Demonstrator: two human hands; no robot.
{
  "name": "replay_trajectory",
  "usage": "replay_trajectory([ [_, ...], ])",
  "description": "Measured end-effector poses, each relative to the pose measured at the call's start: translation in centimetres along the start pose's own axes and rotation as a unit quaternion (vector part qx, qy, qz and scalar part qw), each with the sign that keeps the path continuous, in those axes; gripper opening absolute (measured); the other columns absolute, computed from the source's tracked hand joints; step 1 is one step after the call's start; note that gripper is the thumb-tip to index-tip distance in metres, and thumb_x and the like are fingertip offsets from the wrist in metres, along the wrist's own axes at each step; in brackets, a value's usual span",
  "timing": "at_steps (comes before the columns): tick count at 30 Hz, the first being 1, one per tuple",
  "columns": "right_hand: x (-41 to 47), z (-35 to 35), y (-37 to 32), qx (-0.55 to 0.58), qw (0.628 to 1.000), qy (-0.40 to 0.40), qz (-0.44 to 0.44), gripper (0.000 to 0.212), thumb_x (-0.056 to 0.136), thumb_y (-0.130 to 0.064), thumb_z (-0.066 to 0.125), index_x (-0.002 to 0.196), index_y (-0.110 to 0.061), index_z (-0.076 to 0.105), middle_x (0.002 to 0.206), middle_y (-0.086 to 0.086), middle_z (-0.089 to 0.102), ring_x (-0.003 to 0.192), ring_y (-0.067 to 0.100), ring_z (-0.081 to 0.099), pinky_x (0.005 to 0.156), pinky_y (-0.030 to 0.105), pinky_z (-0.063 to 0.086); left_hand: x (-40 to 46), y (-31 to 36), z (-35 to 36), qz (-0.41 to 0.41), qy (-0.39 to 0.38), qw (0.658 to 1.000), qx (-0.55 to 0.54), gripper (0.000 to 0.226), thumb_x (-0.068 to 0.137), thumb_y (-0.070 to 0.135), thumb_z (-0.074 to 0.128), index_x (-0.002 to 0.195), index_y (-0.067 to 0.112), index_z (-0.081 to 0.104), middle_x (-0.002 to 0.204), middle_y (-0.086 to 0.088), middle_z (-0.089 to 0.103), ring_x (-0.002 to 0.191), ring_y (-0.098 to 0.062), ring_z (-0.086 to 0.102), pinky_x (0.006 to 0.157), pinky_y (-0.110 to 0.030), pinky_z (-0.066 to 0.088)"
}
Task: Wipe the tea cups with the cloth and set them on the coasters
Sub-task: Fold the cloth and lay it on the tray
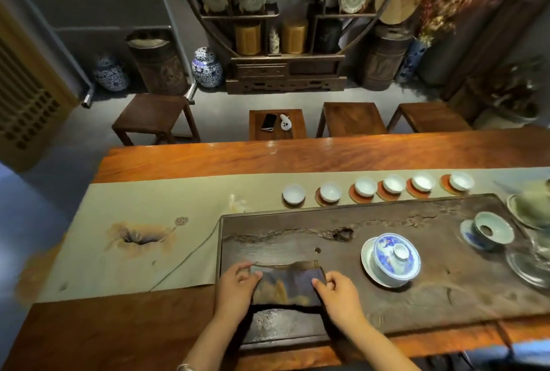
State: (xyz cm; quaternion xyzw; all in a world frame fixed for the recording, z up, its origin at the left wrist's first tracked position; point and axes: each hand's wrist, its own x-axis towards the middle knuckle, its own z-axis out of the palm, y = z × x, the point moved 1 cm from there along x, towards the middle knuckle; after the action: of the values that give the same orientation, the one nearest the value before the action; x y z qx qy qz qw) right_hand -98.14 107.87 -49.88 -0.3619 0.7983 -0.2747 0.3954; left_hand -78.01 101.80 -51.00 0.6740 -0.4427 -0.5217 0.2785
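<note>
Seen from above at a long wooden desk (178, 159): both hands on a dark folded cloth (287, 283) lying on the near part of a dark stone tea tray (297, 222). Left hand (236, 284) at the cloth's left edge, fingers curled, thumb and forefinger pinching the far left corner; right hand (339, 290) at the right edge, fingers curled onto the cloth. Beyond the tray, on a pale painted runner (148, 201), six white tea cups (365, 186) in a row, each on a round coaster (387, 195), reddish or brown. On the tray to the right of the cloth, a blue-and-white lidded bowl (395, 256) on its saucer, and farther right a pale strainer cup (492, 229). Behind the desk, wooden stools, one bearing a phone (268, 122).
</note>
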Motion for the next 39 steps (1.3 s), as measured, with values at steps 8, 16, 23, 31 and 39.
replay_trajectory([
  [8, 3.6, -1.6, 1.1, -0.025, 0.994, 0.096, -0.053, 0.044, 0.088, -0.018, 0.064, 0.058, -0.020, 0.032, 0.052, -0.004, 0.035, 0.049, 0.011, 0.033, 0.049, 0.026, 0.027, 2.9, 1.5, 3.9, 0.051, -0.022, 0.998, -0.015, 0.024, 0.087, -0.003, 0.070, 0.108, 0.007, 0.062, 0.070, -0.004, 0.055, 0.062, -0.014, 0.051, 0.052, -0.007, 0.042],
  [16, 6.7, -3.3, 0.5, -0.093, 0.991, 0.075, -0.065, 0.014, 0.085, -0.013, 0.063, 0.096, -0.005, 0.058, 0.088, 0.007, 0.060, 0.083, 0.024, 0.057, 0.073, 0.033, 0.045, 5.4, 2.2, 4.9, 0.087, 0.015, 0.982, 0.166, 0.035, 0.087, 0.008, 0.069, 0.121, 0.009, 0.061, 0.112, -0.008, 0.065, 0.097, -0.020, 0.064, 0.086, -0.030, 0.052],
  [23, 4.5, -1.9, 1.7, -0.294, 0.910, -0.009, -0.291, 0.038, 0.091, -0.022, 0.052, 0.125, -0.006, 0.054, 0.128, 0.015, 0.056, 0.119, 0.031, 0.053, 0.101, 0.039, 0.043, 1.8, 0.4, 5.9, 0.323, -0.083, 0.854, 0.398, 0.048, 0.101, 0.025, 0.046, 0.149, 0.021, 0.041, 0.162, 0.002, 0.023, 0.151, -0.018, 0.018, 0.124, -0.034, 0.008],
  [31, 5.3, -0.2, 3.7, -0.420, 0.844, -0.092, -0.322, 0.064, 0.098, -0.051, 0.019, 0.151, -0.024, -0.002, 0.155, -0.005, -0.015, 0.145, 0.015, -0.013, 0.113, 0.033, -0.016, 2.4, -3.1, 6.4, 0.310, -0.143, 0.784, 0.518, 0.068, 0.097, 0.057, 0.007, 0.155, 0.025, -0.008, 0.161, 0.012, -0.017, 0.149, -0.012, -0.019, 0.116, -0.035, -0.021],
  [39, 5.1, -0.5, 3.3, -0.423, 0.845, -0.119, -0.304, 0.064, 0.098, -0.048, 0.026, 0.152, -0.023, 0.000, 0.158, -0.003, -0.012, 0.146, 0.015, -0.012, 0.115, 0.032, -0.011, 2.6, -2.6, 6.1, 0.275, -0.183, 0.788, 0.520, 0.065, 0.104, 0.053, 0.019, 0.156, 0.028, -0.010, 0.160, 0.015, -0.022, 0.149, -0.005, -0.021, 0.120, -0.039, -0.019],
])
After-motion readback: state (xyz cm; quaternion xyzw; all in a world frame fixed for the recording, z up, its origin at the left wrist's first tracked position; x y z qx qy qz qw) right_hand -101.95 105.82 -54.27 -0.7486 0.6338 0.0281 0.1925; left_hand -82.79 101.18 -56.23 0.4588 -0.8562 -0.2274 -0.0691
